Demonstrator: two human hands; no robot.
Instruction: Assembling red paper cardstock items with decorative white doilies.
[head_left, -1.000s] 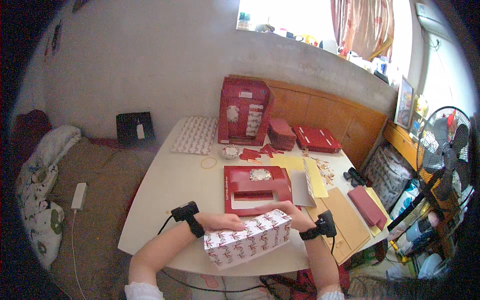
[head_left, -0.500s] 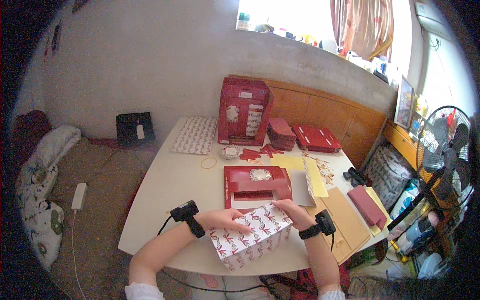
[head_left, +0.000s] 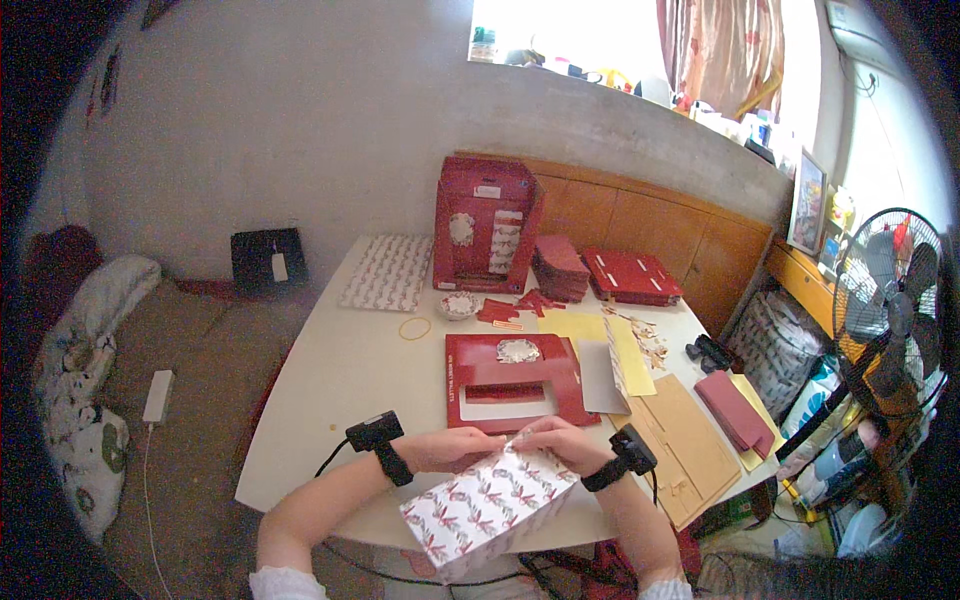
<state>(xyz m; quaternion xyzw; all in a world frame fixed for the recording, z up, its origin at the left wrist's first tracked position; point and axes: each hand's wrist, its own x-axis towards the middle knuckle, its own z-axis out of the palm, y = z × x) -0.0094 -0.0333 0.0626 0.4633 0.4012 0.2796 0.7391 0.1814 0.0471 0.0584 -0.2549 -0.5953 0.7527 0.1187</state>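
Note:
A white box (head_left: 488, 507) printed with red-and-green sprigs lies tilted across my lap side of the table, its near end past the table's edge. My left hand (head_left: 462, 449) is closed at its far long edge, fingers partly hidden behind the box. My right hand (head_left: 560, 442) pinches the same far edge near the upper corner, close to the left fingertips. Just beyond both hands lies a red printed cardboard piece (head_left: 480, 360) with a cut-out window and a white label, its pale grey flap (head_left: 603, 378) folded out on the right.
Farther back stand a red display box (head_left: 455, 195), a stack of dark red cards (head_left: 560, 268) and flat red pieces (head_left: 632, 276). Patterned sheets (head_left: 388, 272), a small bowl (head_left: 460, 305) and a rubber band (head_left: 415, 328) lie left; tan boards (head_left: 690, 450) and a fan (head_left: 895, 310) are right.
The patterned box has shifted toward me and slightly left. My left hand has moved from its top face to the far edge, and my right hand has come inward beside it.

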